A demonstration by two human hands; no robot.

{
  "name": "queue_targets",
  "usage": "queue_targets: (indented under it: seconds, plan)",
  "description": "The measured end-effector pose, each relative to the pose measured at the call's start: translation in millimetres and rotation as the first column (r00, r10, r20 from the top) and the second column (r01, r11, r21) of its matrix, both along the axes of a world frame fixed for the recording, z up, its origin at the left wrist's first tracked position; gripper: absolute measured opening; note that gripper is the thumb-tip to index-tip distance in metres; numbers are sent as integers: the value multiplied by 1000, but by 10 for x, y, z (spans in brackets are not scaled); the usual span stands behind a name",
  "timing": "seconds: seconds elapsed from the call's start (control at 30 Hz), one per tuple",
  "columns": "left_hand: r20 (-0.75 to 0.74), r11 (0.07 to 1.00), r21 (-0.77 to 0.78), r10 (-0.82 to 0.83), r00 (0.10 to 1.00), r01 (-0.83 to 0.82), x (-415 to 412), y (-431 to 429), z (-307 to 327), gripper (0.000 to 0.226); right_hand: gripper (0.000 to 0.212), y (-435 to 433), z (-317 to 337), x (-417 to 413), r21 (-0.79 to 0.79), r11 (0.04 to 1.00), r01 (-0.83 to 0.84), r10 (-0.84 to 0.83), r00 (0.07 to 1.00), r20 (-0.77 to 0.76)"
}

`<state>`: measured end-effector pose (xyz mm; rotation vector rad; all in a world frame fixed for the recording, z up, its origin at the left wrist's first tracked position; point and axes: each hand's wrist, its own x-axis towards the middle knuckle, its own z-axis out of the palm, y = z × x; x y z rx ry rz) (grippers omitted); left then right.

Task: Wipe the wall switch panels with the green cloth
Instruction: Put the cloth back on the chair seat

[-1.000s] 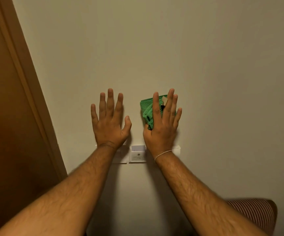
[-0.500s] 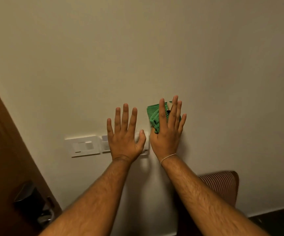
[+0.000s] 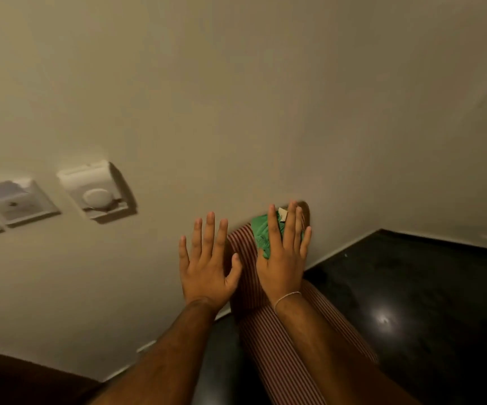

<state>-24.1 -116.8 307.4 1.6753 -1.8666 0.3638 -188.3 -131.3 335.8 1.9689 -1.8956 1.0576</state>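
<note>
- Left hand: fingers spread flat, palm away, nothing in it.
- Right hand: fingers straight, cloth under the palm and fingers; the grip itself is hidden.
- Cloth pokes out left of the right index finger, bunched, with a pale tag at its top.
- Hands side by side, thumbs close, apart.
- Panels on the wall, far left, well apart from both hands; blurred.
- Striped chair behind the hands, by the dark floor.

Bare forearms; thin bracelet, right wrist.
</note>
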Motion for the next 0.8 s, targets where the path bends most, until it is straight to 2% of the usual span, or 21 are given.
queue_targets:
  seconds: [0.1, 0.27, 0.33, 0.47, 0.63, 0.8]
  plan:
    - [-15, 996, 71, -51, 999, 52, -359, 58, -344, 86, 110, 128, -483, -397, 159, 985, 62, -66, 998, 22]
    - [-34, 969, 201, -137, 990, 141, -826, 288, -1022, 86, 106, 424, -1450, -1015, 433, 893, 119, -165, 984, 69]
    - [-16, 951, 266, -160, 987, 158, -938, 400, -1325, 86, 103, 514, -1907, -1248, 543, 830, 127, -199, 977, 75]
    - [38, 909, 381, -198, 980, 169, -1006, 617, -1884, 86, 96, 722, -2805, -1597, 752, 637, 167, -282, 959, 26]
    - [92, 868, 481, -194, 977, 127, -1157, 577, -2530, 83, 69, 815, -3727, -1840, 838, 513, 186, -280, 959, -41]
    - [119, 820, 553, -255, 960, 149, -1383, 482, -3050, 86, 79, 783, -4377, -1823, 921, 359, 152, -241, 968, -66]
